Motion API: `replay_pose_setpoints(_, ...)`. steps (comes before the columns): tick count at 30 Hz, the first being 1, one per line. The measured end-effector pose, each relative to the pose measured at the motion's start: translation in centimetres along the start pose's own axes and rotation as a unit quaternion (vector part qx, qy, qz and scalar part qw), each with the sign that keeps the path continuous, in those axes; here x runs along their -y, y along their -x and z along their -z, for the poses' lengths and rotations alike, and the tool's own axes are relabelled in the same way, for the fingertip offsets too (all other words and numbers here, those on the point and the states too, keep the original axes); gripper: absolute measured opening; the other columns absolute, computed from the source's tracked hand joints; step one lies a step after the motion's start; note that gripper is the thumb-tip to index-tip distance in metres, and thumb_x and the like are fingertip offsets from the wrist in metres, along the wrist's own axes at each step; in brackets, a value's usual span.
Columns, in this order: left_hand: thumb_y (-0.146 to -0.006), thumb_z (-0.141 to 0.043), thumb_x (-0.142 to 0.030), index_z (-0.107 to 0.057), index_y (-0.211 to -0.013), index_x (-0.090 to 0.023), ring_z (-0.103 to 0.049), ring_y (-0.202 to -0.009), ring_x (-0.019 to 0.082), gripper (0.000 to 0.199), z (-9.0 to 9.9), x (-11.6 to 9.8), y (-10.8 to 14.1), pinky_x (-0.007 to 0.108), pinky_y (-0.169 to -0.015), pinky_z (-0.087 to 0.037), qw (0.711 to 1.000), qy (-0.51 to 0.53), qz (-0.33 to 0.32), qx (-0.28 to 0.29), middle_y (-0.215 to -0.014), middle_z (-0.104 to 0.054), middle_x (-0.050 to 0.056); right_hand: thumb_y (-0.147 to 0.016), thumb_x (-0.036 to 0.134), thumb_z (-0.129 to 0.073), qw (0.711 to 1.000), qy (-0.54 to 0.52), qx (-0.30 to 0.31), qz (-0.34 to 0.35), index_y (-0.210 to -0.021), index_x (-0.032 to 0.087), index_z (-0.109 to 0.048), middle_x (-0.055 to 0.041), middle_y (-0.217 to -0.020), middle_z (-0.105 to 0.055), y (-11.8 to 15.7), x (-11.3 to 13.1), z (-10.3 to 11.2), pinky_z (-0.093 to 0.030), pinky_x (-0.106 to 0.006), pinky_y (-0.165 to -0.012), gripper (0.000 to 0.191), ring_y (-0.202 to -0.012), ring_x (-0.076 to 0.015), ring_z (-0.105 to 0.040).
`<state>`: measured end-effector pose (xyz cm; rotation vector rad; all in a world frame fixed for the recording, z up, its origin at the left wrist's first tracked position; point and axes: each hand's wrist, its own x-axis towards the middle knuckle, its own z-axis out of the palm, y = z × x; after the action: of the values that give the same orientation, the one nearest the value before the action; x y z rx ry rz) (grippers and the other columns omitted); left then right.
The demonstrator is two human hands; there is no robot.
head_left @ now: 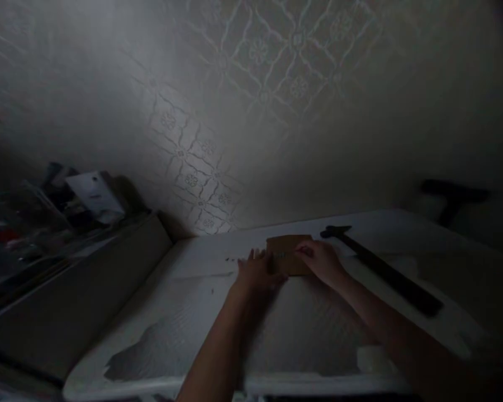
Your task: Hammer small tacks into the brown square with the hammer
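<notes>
A flat brown piece of cardboard (pixel 289 244) lies on the white table near the wall, with a row of small light marks or bits across its middle. My left hand (pixel 257 272) rests at its left edge, fingers spread and thumb reaching along the near edge. Over the right part of the cardboard, my right hand (pixel 316 257) is closed in a pinch; what sits between the fingertips is too dark and small to make out. A hammer (pixel 373 262) lies to the right of my right hand, head toward the wall and dark handle pointing toward me.
Several tiny dark bits (pixel 229 259) lie left of my left hand. A small white block (pixel 373 358) stands at the table's front edge. Along the left runs a raised shelf (pixel 109 279) with a white box (pixel 94 192) and clutter. Patterned wallpaper (pixel 260 111) covers the wall behind.
</notes>
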<state>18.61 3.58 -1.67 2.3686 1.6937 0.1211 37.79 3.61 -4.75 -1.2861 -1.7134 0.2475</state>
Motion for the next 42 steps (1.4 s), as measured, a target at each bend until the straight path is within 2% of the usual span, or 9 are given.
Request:
replay_pose_setpoints(8, -0.072, -0.055, -0.059, -0.042, -0.13, -0.027, -0.02, -0.133, 0.036, 0.068, 0.1, -0.8, 0.4, 0.065, -0.101, -0.013, 0.999, 0.0, -0.035, -0.019, -0.14, -0.038, 0.011, -0.075, 0.018, -0.058, 1.0, 0.008, 0.003, 0.008, -0.076, 0.02, -0.062, -0.0018, -0.075, -0.066, -0.2, -0.3, -0.1, -0.046, -0.029, -0.067, 0.005, -0.072, -0.0176, -0.062)
replay_pose_setpoints(14, -0.07, -0.058, -0.058, -0.053, -0.119, -0.025, -0.029, -0.13, 0.036, 0.059, 0.2, -1.5, 0.8, 0.061, -0.104, -0.012, 0.997, -0.02, -0.061, -0.032, -0.129, -0.051, 0.011, -0.074, 0.015, -0.058, 1.0, 0.01, 0.008, 0.001, -0.077, 0.02, -0.063, -0.0018, -0.075, -0.066, -0.1, -0.2, -0.2, -0.045, -0.028, -0.066, 0.008, -0.071, -0.0166, -0.061)
replay_pose_setpoints(18, -0.07, -0.057, -0.06, -0.058, -0.111, -0.023, -0.036, -0.125, 0.034, 0.055, 0.5, -2.3, 1.2, 0.058, -0.104, -0.016, 0.996, -0.054, -0.065, -0.033, -0.12, -0.058, 0.013, -0.073, 0.014, -0.06, 0.998, 0.049, 0.024, 0.01, -0.076, 0.02, -0.065, -0.0019, -0.074, -0.065, 0.0, 0.0, -0.4, -0.044, -0.029, -0.068, 0.009, -0.076, -0.0181, -0.059)
replay_pose_setpoints(25, -0.071, -0.052, -0.064, -0.059, -0.107, -0.022, -0.049, -0.113, 0.031, 0.056, 0.4, -2.6, 1.5, 0.055, -0.1, -0.027, 0.991, -0.097, -0.075, -0.051, -0.111, -0.062, 0.011, -0.074, 0.015, -0.06, 0.994, 0.096, 0.059, 0.007, -0.076, 0.021, -0.067, -0.002, -0.076, -0.063, 0.0, 0.0, -0.5, -0.042, -0.028, -0.071, 0.009, -0.078, -0.0176, -0.057)
replay_pose_setpoints(31, -0.071, -0.054, -0.061, -0.06, -0.104, -0.021, -0.05, -0.112, 0.032, 0.052, 0.6, -2.8, 1.5, 0.052, -0.097, -0.031, 0.992, -0.091, -0.073, -0.056, -0.11, -0.062, 0.011, -0.077, 0.016, -0.059, 0.989, 0.133, 0.071, -0.005, -0.08, 0.022, -0.067, -0.0033, -0.08, -0.061, 0.1, 0.1, -0.3, -0.041, -0.028, -0.073, 0.01, -0.082, -0.0185, -0.055)
replay_pose_setpoints(42, -0.068, -0.057, -0.061, -0.062, -0.098, -0.02, -0.053, -0.105, 0.031, 0.051, 0.5, -2.7, 1.5, 0.048, -0.093, -0.035, 0.991, -0.083, -0.075, -0.068, -0.103, -0.064, 0.011, -0.076, 0.01, -0.057, 0.984, 0.151, 0.078, 0.044, -0.077, 0.02, -0.066, -0.0033, -0.081, -0.062, 0.2, 0.6, -0.1, -0.041, -0.029, -0.075, 0.014, -0.084, -0.0181, -0.055)
